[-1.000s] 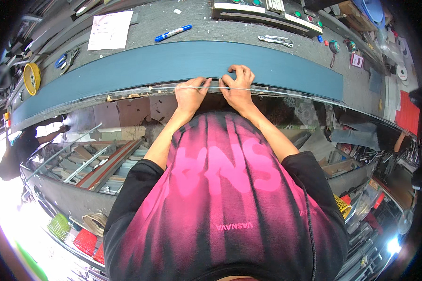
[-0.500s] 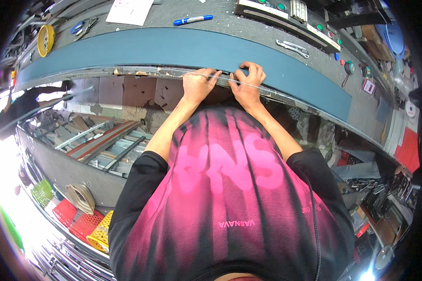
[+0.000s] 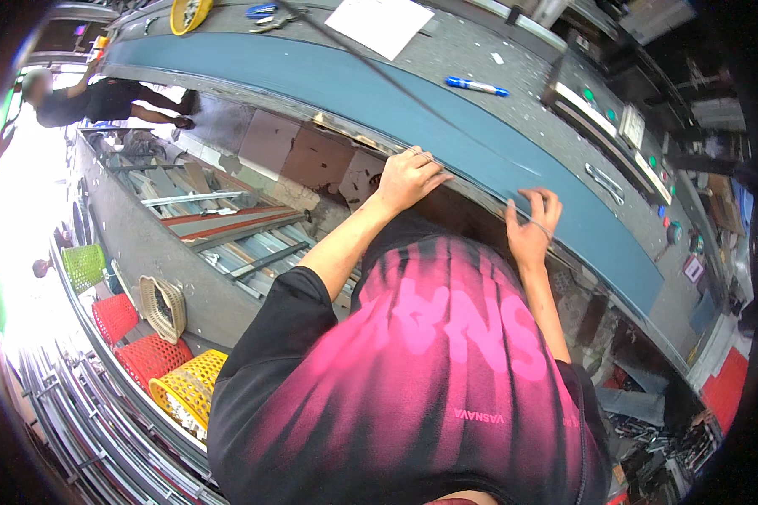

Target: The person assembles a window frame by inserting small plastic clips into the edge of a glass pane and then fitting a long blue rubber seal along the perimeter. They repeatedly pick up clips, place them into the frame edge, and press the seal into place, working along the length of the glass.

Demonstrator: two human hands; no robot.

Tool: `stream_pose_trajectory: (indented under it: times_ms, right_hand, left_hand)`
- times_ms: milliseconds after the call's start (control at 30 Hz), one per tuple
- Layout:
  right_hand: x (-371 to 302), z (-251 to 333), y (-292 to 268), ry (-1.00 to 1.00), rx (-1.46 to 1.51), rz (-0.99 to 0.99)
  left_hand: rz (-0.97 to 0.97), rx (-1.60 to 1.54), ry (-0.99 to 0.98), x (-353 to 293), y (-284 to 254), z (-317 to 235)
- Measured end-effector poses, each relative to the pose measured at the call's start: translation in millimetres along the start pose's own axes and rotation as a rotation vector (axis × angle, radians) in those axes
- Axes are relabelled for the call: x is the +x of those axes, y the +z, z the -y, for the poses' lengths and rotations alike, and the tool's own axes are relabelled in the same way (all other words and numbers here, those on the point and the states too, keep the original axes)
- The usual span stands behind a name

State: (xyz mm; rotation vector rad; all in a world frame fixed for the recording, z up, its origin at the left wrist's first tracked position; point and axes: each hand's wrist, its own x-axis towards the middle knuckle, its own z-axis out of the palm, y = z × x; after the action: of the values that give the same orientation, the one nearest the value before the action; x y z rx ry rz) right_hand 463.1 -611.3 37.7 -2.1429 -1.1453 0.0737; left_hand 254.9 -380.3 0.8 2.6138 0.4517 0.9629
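A long workbench with a blue-green mat [image 3: 446, 109] runs across the top of the view. A thin clear strip [image 3: 472, 187], like a glass or plastic edge, lies along its near edge. My left hand [image 3: 408, 177] curls over that strip at the bench edge. My right hand [image 3: 531, 225] pinches the same strip a little further right, fingers spread upward. My pink and black shirt fills the lower middle.
On the bench lie a blue marker [image 3: 476, 86], a white paper sheet [image 3: 379, 23], a yellow tape roll [image 3: 189, 13] and a metal handle [image 3: 606, 181]. Metal profiles [image 3: 219, 227] fill a rack below. Red, green and yellow baskets [image 3: 185, 387] stand lower left. Another person [image 3: 101, 99] crouches far left.
The view has swung left and tilted, so the bench now runs diagonally. Both hands stay on the strip at the bench edge, now further apart.
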Motion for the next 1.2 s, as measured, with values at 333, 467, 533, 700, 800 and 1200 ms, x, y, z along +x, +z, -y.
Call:
stream_pose_trajectory:
  times_ms: [333, 467, 533, 700, 800, 1200]
  right_hand:
    - [75.3, 183.8, 103.3, 0.088, 0.199, 0.374]
    - [139.8, 262.7, 149.8, 0.169, 0.496, 0.586]
    - [170.2, 286.1, 179.2, 0.243, 0.757, 0.500]
    - [246.3, 288.0, 220.6, 0.422, 0.763, 0.555]
    - [255.1, 287.8, 240.9, 0.435, 0.433, 0.756]
    - [172.1, 352.8, 317.3, -0.320, 0.017, 0.579]
  left_hand:
    - [0.157, -0.132, -0.038, -15.9, -122.8, 198.7]
    - [0.172, -0.163, -0.039, -6.6, -169.5, 257.5]
    - [0.191, -0.155, -0.033, -2.2, -186.4, 282.3]
    - [0.228, -0.156, -0.068, -6.5, -214.3, 330.3]
    - [0.238, -0.122, -0.034, -12.2, -227.0, 352.0]
    - [0.199, 0.031, 0.028, -31.8, -269.1, 384.3]
